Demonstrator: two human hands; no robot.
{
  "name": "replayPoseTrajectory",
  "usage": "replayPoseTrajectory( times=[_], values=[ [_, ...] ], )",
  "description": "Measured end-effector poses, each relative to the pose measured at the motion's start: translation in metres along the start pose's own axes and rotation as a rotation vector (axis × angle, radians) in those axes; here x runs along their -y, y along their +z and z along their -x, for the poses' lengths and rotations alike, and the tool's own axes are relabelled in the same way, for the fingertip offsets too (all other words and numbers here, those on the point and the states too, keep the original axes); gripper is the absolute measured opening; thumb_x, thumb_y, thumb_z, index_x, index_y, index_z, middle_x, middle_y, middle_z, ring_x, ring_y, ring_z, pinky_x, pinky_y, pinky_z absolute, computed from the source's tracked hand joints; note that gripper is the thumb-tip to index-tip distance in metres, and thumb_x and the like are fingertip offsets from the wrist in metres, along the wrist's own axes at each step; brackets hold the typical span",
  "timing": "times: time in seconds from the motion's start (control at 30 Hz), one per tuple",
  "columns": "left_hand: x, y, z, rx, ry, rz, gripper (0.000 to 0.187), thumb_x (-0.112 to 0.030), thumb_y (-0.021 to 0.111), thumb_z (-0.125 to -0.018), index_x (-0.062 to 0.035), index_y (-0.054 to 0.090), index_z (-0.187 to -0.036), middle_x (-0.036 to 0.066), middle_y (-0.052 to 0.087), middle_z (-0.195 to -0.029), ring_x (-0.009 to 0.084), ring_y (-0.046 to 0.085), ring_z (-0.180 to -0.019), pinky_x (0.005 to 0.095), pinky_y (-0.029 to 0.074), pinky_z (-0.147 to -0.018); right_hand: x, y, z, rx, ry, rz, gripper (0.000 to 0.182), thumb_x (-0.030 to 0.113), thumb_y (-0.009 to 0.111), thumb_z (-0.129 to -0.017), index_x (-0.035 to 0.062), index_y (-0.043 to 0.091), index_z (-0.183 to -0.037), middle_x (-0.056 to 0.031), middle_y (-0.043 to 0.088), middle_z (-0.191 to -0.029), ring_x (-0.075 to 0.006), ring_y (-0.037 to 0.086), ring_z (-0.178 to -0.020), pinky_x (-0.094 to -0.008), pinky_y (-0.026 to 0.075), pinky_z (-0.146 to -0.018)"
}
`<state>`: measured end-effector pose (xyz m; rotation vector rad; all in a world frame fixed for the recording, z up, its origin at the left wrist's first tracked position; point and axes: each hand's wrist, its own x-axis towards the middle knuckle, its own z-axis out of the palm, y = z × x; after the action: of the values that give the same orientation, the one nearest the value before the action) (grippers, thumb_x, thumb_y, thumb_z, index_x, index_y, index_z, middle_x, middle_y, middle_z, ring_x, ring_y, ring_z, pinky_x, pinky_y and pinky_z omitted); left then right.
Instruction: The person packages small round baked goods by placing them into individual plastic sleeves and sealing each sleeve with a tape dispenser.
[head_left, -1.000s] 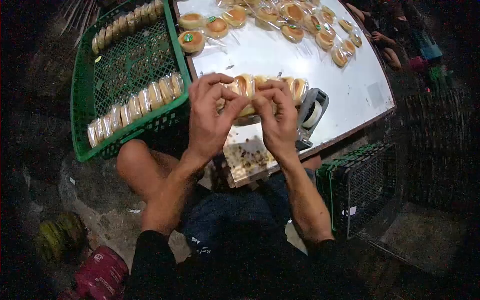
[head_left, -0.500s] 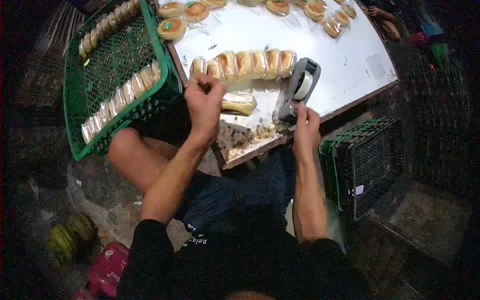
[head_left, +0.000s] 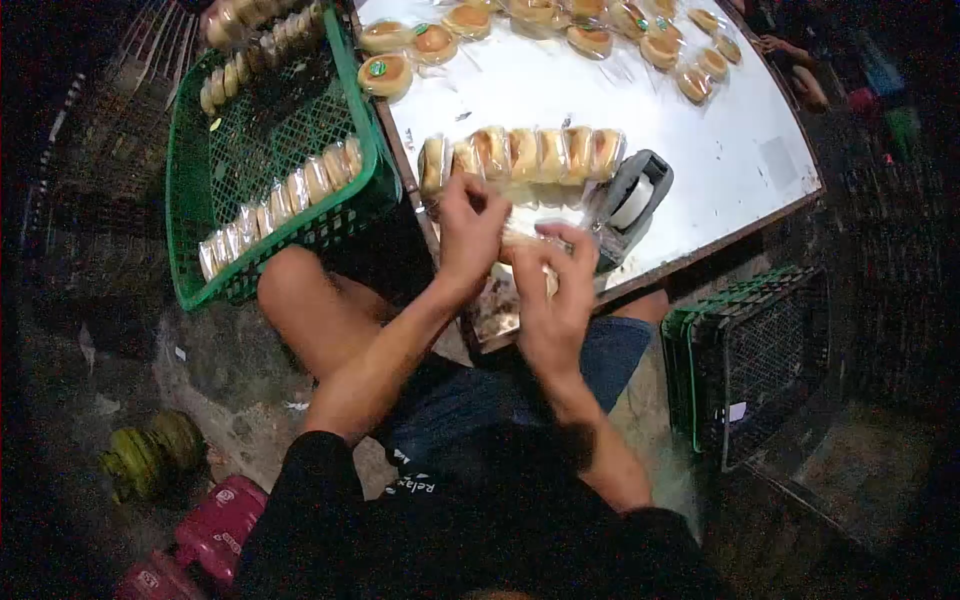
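A row of wrapped buns [head_left: 540, 155] stands on edge on the white table, with the grey tape dispenser [head_left: 632, 205] at its right end. In front of the row, my left hand [head_left: 472, 225] is closed in a pinch, its fingertips at the near side of a wrapped bun. Beside it my right hand [head_left: 555, 285] has its fingers curled over a pale wrapped bun [head_left: 550, 281], which is mostly hidden beneath both hands. The two hands nearly touch.
A green crate [head_left: 185, 230] with rows of wrapped buns stands left of the white table [head_left: 720, 150]. More wrapped buns [head_left: 590, 40] lie at the table's far side. Dark stacked crates [head_left: 760, 350] stand at right. Another person's hand [head_left: 790, 50] shows at upper right.
My right hand has moved left from the tape dispenser to the bun beside my left hand. The view has shifted, so the table and crate appear further right. More buns appear at the crate's far end.
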<state>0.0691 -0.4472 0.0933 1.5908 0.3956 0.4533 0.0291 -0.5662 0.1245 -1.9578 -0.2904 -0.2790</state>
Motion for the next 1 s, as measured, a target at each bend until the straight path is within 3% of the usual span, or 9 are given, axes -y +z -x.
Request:
replayPoseTrajectory(
  times=[0.17,0.3,0.43,0.57,0.6,0.67,0.77,0.9,1.0],
  values=[
    [-0.033,-0.018,0.009,0.231,0.023,0.062,0.027,0.0,0.061,-0.073,-0.0083,0.036,-0.078,-0.001,0.041,-0.074,0.0098,0.04,-0.069,0.0243,0.037,-0.063,-0.017,0.001,-0.024,0.18,0.522,-0.583,0.043,0.017,0.063,-0.084,0.0026,0.048,-0.121,-0.0112,0.054,-0.113,-0.0191,0.051,-0.104,-0.0333,0.042,-0.092],
    [-0.027,-0.028,-0.005,0.212,0.057,0.217,0.023,-0.006,0.066,-0.077,-0.0019,0.047,-0.089,0.002,0.052,-0.08,0.0129,0.051,-0.075,0.0268,0.045,-0.07,-0.023,-0.004,-0.035,0.536,0.899,-0.876,0.035,0.013,0.058,-0.085,0.0023,0.05,-0.117,-0.0093,0.059,-0.106,-0.0195,0.059,-0.096,-0.0307,0.048,-0.086],
    [-0.057,-0.075,-0.029,0.348,-0.38,0.651,0.042,-0.011,0.072,-0.078,0.0041,0.053,-0.112,0.009,0.062,-0.101,0.0166,0.061,-0.089,0.0297,0.051,-0.079,0.008,0.048,-0.061,0.249,0.41,-0.754,0.031,0.012,0.059,-0.086,0.0026,0.05,-0.115,-0.01,0.056,-0.112,-0.0189,0.056,-0.101,-0.0295,0.046,-0.087],
    [-0.058,-0.137,-0.087,-0.135,0.165,0.109,0.042,-0.002,0.066,-0.08,0.0003,0.054,-0.119,0.008,0.064,-0.103,0.0157,0.063,-0.086,0.0274,0.053,-0.075,0.021,0.054,-0.088,0.18,-0.048,-0.353,0.029,0.011,0.061,-0.085,0.0027,0.053,-0.112,-0.0091,0.055,-0.114,-0.0168,0.051,-0.108,-0.0283,0.045,-0.087],
    [-0.053,-0.15,-0.114,-0.294,0.314,-0.13,0.032,-0.02,0.065,-0.084,-0.0002,0.06,-0.109,0.01,0.066,-0.1,0.0212,0.063,-0.093,0.0343,0.051,-0.083,0.016,0.05,-0.089,0.169,0.11,-0.447,0.028,0.013,0.062,-0.087,0.0016,0.054,-0.111,-0.0091,0.057,-0.111,-0.0164,0.053,-0.105,-0.028,0.045,-0.086],
    [-0.012,-0.203,-0.197,-0.07,0.243,-0.711,0.048,-0.042,0.056,-0.09,-0.0016,0.058,-0.115,0.01,0.065,-0.1,0.0223,0.062,-0.092,0.0392,0.051,-0.082,0.012,0.041,-0.086,0.221,0.221,-0.493,0.025,0.016,0.061,-0.089,0.0009,0.056,-0.109,-0.0074,0.06,-0.101,-0.0148,0.055,-0.094,-0.0268,0.045,-0.084],
    [-0.017,-0.153,-0.182,0.075,-0.348,0.065,0.069,-0.064,0.038,-0.09,-0.0057,0.052,-0.124,0.012,0.064,-0.1,0.0231,0.061,-0.089,0.043,0.05,-0.079,-0.007,0.025,-0.079,0.166,0.248,-0.447,0.023,0.017,0.061,-0.09,0.0011,0.058,-0.105,-0.0062,0.061,-0.097,-0.0136,0.055,-0.089,-0.0258,0.045,-0.081],
    [-0.004,-0.12,-0.189,0.209,0.065,-0.444,0.081,-0.071,0.038,-0.084,-0.0075,0.04,-0.134,0.02,0.051,-0.117,0.0314,0.057,-0.097,0.0462,0.048,-0.081,-0.034,-0.016,-0.102,0.164,0.277,-0.243,0.023,0.018,0.062,-0.088,0.0013,0.058,-0.104,-0.0063,0.06,-0.093,-0.0136,0.056,-0.089,-0.0279,0.046,-0.081],
    [-0.004,-0.08,-0.175,0.264,0.611,-0.988,0.089,-0.071,0.049,-0.079,-0.0068,0.033,-0.139,0.026,0.037,-0.135,0.0386,0.051,-0.112,0.0488,0.041,-0.096,-0.071,-0.014,-0.153,0.357,-0.347,0.22,0.055,0.03,0.074,-0.075,0.0016,0.052,-0.116,-0.0165,0.057,-0.112,-0.0304,0.056,-0.102,-0.0387,0.044,-0.088]
  ],
)
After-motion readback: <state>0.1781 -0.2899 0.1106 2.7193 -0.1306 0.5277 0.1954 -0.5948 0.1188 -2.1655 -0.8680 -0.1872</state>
